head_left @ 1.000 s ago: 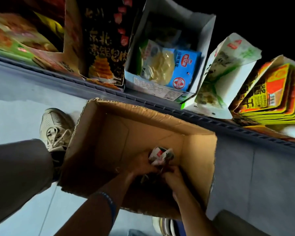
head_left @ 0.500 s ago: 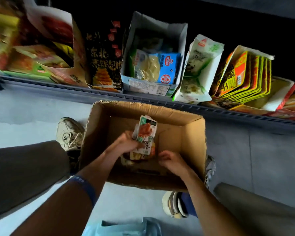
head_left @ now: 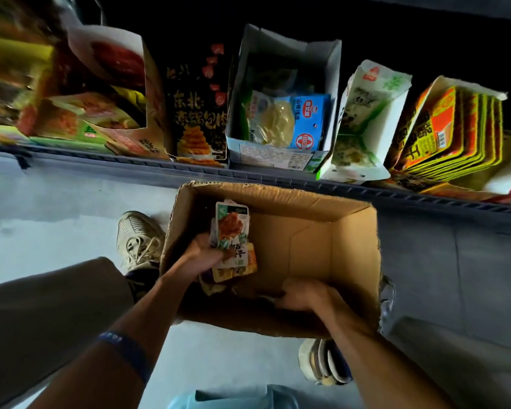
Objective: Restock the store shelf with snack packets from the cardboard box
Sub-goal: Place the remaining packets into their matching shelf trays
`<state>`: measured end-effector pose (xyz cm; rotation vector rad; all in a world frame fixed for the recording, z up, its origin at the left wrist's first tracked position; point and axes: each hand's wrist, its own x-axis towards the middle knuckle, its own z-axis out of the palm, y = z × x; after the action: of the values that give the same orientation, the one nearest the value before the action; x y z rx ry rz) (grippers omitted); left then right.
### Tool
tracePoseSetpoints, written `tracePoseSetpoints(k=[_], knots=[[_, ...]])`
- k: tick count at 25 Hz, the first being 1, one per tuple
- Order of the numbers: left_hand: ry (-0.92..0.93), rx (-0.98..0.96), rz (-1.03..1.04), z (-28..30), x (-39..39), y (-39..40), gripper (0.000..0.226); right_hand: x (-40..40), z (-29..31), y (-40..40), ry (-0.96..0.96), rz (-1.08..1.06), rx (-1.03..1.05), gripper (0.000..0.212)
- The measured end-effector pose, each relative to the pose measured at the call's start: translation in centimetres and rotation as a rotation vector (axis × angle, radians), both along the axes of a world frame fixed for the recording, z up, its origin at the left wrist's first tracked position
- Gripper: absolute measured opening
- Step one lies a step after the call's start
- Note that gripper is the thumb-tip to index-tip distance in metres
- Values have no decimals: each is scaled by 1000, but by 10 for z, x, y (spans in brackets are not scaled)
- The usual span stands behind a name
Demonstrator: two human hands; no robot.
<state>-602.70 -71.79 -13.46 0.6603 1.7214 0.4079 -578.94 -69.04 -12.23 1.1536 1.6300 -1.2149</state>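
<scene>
- I see my left hand [head_left: 202, 255] with its fingers clamped on a small stack of glossy white-and-orange plastic snack packets [head_left: 232, 231], held just above the left inside of the open brown cardboard box [head_left: 351, 249] on the floor.
- I judge the packets light, soft and slippery, liable to fan apart; the lower edges, where I pinch them, are the best hold.
- Their long axis runs roughly upright, top edges pointing toward the grey store shelf [head_left: 278, 175].
- My right hand [head_left: 304, 293] reaches low into the box, fingers curled; whether they hold anything I cannot tell.
</scene>
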Motion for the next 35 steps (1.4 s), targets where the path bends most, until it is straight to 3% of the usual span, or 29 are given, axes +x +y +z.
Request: tracePoseSetpoints(k=[2, 5, 9, 11, 14, 17, 20, 22, 24, 26, 30, 33, 35], knots=[[-5, 33, -19, 9, 4, 5, 38, 0, 7, 14, 47, -120, 76, 28], [-24, 72, -46, 39, -1, 10, 24, 21, 41, 38, 178, -487, 97, 10], [-103, 140, -253, 105, 4, 22, 25, 47, 137, 50, 520, -882, 153, 22], [-120, 204, -343, 152, 13, 25, 22, 50, 184, 48, 691, -951, 269, 21], [-94, 341, -367, 233, 20, 35, 17, 44, 250, 48, 869, -910, 493, 16], [-143, 408, -243, 305, 21, 40, 38, 31, 313, 42, 1066, -856, 606, 17], [-249, 449, -87, 356, 22, 32, 52, 24, 354, 34, 1206, -690, 1072, 17], [-372, 464, -1, 379, 25, 25, 38, 22, 370, 31, 1301, -466, 1359, 11], [-468, 476, 69, 391, 31, 21, 29, 18, 371, 28, 1198, -164, 1645, 21], [-507, 494, 138, 396, 38, 21, 31, 16, 370, 27, 1172, -116, 1588, 27], [-496, 536, 224, 401, 40, 20, 33, 8, 390, 25, 1277, -736, 850, 33], [-450, 635, 164, 422, 30, 25, 31, 0, 419, 29, 1210, -781, 771, 18], [-413, 723, 125, 442, 13, 41, 28, -6, 445, 42, 1278, -819, 717, 51]])
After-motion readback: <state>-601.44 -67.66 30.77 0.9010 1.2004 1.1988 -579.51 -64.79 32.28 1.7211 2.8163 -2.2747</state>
